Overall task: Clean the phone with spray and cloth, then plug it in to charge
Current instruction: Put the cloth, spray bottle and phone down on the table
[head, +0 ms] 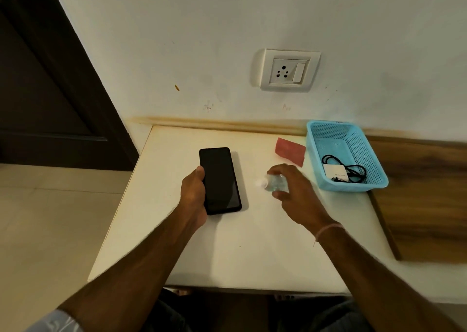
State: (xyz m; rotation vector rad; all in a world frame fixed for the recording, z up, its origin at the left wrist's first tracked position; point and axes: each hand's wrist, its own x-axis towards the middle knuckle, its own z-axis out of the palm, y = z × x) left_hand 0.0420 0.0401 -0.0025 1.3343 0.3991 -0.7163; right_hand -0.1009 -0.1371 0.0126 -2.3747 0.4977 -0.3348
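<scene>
A black phone (pixel 220 180) lies screen up near the middle of the white table (pixel 242 250). My left hand (pixel 194 192) grips its left edge. To the right, my right hand (pixel 290 187) holds a small clear spray bottle (pixel 274 182) tilted, its white nozzle pointing left toward the phone. A red cloth (pixel 290 151) lies flat behind my right hand. A white charger with a black cable (pixel 341 171) rests inside a blue basket (pixel 353 139) at the table's right side.
A white wall socket with a switch (pixel 288 70) sits on the wall above the table. A dark door (pixel 50 78) stands at the left. A wooden board (pixel 424 197) adjoins the table's right edge.
</scene>
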